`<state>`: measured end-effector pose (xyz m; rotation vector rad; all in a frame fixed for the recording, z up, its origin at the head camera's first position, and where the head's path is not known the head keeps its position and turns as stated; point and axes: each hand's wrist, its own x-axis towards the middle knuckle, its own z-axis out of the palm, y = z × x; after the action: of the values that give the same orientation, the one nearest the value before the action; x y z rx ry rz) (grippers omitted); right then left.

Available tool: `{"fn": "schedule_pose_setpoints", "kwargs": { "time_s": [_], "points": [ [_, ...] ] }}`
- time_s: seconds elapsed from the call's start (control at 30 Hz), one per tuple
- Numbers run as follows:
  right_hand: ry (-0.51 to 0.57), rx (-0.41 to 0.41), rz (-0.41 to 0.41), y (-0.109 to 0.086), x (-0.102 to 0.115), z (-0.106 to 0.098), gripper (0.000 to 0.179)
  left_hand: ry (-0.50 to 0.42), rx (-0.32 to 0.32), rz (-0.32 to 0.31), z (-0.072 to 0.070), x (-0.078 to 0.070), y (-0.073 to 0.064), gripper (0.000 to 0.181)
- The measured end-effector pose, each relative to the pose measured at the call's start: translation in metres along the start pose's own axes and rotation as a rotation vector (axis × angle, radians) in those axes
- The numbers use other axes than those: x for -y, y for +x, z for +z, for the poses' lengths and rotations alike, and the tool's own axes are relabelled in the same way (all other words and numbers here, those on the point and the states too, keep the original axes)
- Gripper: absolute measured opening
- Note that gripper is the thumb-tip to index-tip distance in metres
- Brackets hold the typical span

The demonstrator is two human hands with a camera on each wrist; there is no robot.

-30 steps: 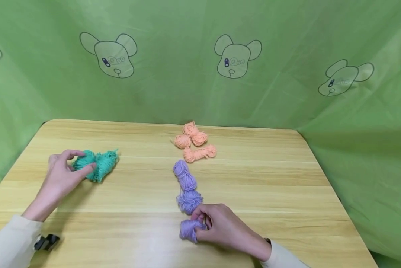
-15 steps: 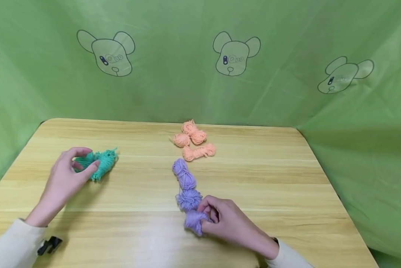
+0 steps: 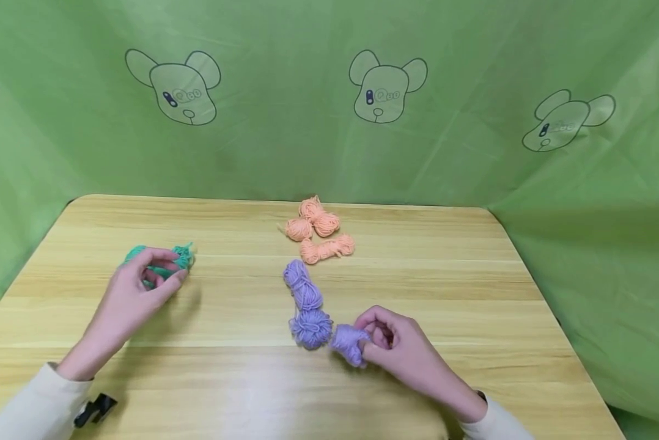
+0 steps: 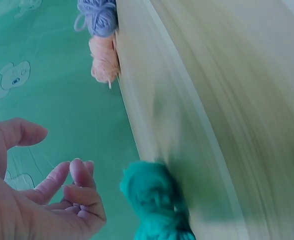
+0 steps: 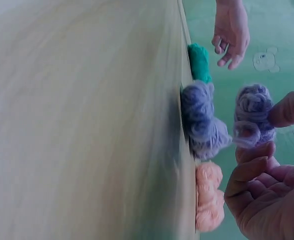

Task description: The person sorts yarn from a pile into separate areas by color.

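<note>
My right hand (image 3: 412, 348) pinches a small purple yarn skein (image 3: 348, 343) between thumb and fingers. The right wrist view shows that skein raised off the table, a loose loop hanging from it. Left of it, a round purple skein (image 3: 310, 330) and a longer purple skein (image 3: 303, 286) lie end to end. My left hand (image 3: 134, 293) hovers over the green yarn (image 3: 183, 255), partly hiding it in the head view. Nothing sits between its spread thumb and fingers in the left wrist view, where the green yarn (image 4: 154, 192) lies apart on the table.
Peach yarn skeins lie near the back edge: a long one (image 3: 328, 249), a small round one (image 3: 299, 230) and a tied one (image 3: 324, 221). The wooden table (image 3: 445, 275) is enclosed by green cloth (image 3: 285, 122) with printed bear heads.
My right hand has carried the purple skein from the front of the purple row up and to the right. My left hand has moved right across the green yarn.
</note>
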<state>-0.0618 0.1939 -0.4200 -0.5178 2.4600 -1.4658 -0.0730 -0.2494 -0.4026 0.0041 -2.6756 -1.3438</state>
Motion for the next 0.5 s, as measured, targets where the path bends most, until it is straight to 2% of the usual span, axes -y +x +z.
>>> {"fn": "schedule_pose_setpoints", "kwargs": {
  "time_s": [0.33, 0.5],
  "points": [
    [0.006, -0.130, 0.045, 0.003, -0.015, -0.030, 0.025, -0.040, 0.054, 0.027, 0.021, -0.010, -0.005, 0.034],
    [0.014, -0.176, 0.064, 0.002, -0.025, -0.046, 0.025, -0.089, 0.119, -0.008, 0.033, -0.015, -0.011, 0.037]
  ]
}}
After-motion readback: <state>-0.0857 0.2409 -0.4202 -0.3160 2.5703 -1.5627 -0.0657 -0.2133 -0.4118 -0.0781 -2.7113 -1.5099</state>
